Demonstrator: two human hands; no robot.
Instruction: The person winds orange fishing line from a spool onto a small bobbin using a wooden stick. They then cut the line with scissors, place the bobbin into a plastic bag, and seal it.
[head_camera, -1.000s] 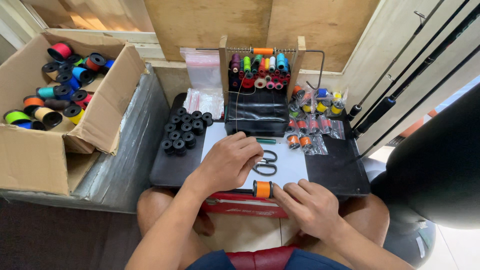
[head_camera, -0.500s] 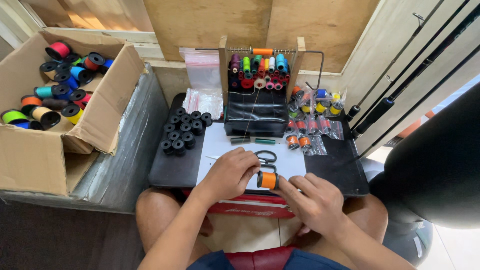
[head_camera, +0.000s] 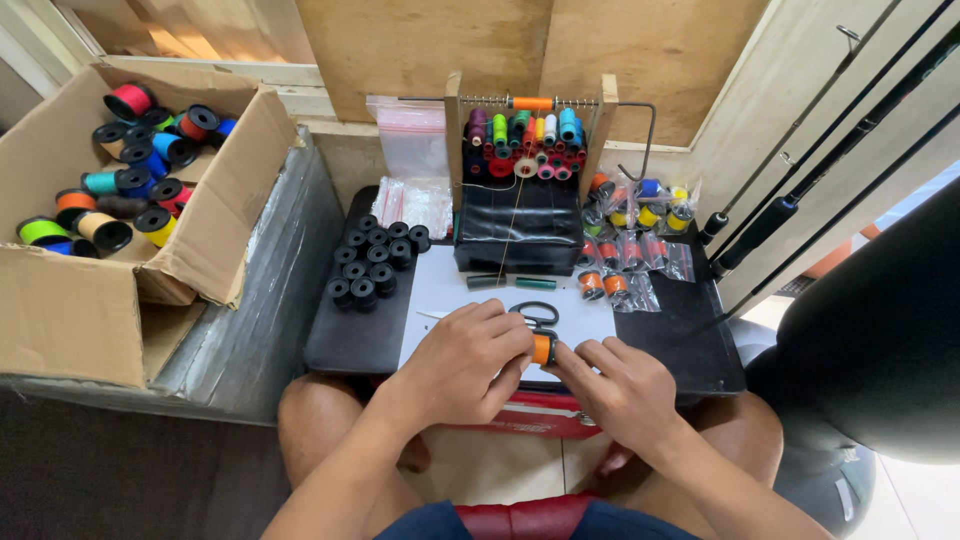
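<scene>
Right, your two hands meet at the near edge of the white sheet (head_camera: 450, 300), and between them sits the orange spool (head_camera: 541, 348). Your left hand (head_camera: 468, 362) curls over it from 9 o'clock, fingers bent and pressed against its black flange; your right hand (head_camera: 620, 392) comes in from 4 o'clock, thumb and forefinger pinching the other end. So both hands are closed on the spool, which is held just above the sheet's near edge (whether it touches the sheet, you cannot tell from here).

At 12 o'clock from the spool, just beyond your left fingertips, lie the black-handled scissors (head_camera: 536, 313), partly hidden by your knuckles. Further out at 12 o'clock stands the black box (head_camera: 515, 232) with the wooden thread rack (head_camera: 530, 135) above it, crowded with small coloured spools. A thin thread runs down from the rack across the front of the box.

At 10 o'clock a cluster of empty black bobbins (head_camera: 372, 257) rests on the black tray (head_camera: 350, 340). At 1 o'clock lie small clear bags of wound spools (head_camera: 625, 240), orange, yellow and blue.

Well apart at 9 to 10 o'clock, the open cardboard box (head_camera: 90, 300) holds larger spools in many colours. At 2 o'clock, dark fishing rods (head_camera: 800, 190) lean against the wall.
</scene>
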